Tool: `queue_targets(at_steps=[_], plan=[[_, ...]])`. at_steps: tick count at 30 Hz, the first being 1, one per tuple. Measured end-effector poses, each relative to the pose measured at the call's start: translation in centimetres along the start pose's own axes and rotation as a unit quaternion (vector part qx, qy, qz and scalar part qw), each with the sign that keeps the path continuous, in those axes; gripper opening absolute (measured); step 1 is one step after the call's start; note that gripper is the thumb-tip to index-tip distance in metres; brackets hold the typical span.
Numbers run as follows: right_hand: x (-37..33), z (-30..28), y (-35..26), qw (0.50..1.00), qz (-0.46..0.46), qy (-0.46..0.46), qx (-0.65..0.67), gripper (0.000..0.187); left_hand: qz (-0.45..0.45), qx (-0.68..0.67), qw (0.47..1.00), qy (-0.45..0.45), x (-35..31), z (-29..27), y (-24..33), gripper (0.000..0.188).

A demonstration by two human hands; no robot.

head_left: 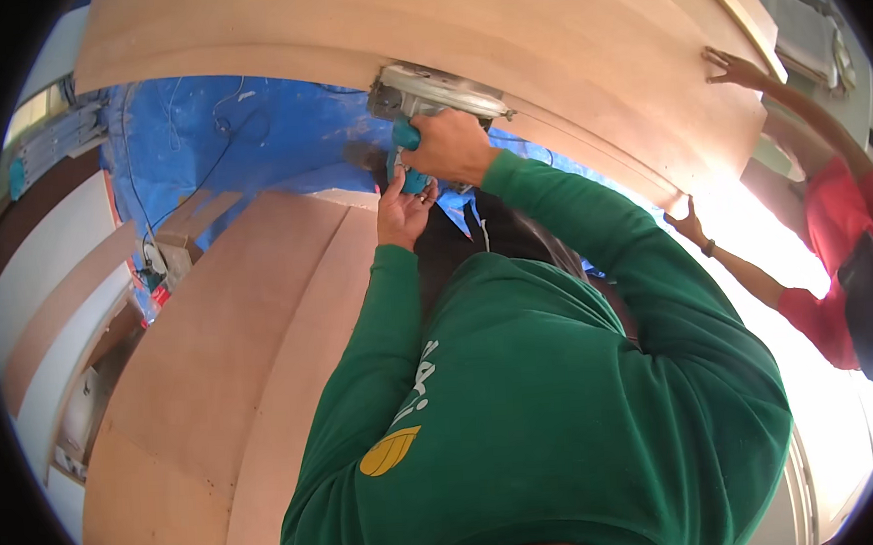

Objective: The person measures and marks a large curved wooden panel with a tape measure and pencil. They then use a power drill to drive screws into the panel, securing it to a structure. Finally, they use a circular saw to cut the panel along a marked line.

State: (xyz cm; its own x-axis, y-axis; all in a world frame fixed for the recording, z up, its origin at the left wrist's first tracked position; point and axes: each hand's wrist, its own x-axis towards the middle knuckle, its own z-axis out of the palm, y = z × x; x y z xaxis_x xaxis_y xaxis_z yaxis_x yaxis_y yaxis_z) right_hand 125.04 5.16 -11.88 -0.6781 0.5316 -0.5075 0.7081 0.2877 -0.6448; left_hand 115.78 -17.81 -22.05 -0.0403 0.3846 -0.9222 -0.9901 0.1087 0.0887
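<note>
A teal circular saw point(437, 87) with a metal base rests at the near edge of a large plywood sheet point(562, 39). My right hand point(453, 145) is closed round the saw's upper handle. Beneath it, my left hand point(406, 213) holds the teal rear end of the same tool, with fingertips curled against it. The blade is hidden from this angle. A thin pale line runs along the sheet, from the saw toward the right.
At right, a person in a red top point(834, 222) has both hands on the sheet's far right end. Blue sheeting point(281, 123) with thin cords lies below. Another wooden panel point(232, 333) stands at lower left, beside striped boards point(52, 283) and a ladder point(60, 144).
</note>
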Motion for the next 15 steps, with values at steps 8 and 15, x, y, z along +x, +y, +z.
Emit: queue_targets(at_steps=[8,15], plan=[[0.7,-1.0,-1.2,1.0,0.016,0.01,0.003,0.05,0.027,-0.002,0.998,-0.063,-0.5,1.1,0.3,0.044],[0.9,-0.3,-1.3,0.999,0.018,0.029,-0.004,0.045,0.052,0.012,0.997,-0.061,-0.9,2.0,0.6,0.045]])
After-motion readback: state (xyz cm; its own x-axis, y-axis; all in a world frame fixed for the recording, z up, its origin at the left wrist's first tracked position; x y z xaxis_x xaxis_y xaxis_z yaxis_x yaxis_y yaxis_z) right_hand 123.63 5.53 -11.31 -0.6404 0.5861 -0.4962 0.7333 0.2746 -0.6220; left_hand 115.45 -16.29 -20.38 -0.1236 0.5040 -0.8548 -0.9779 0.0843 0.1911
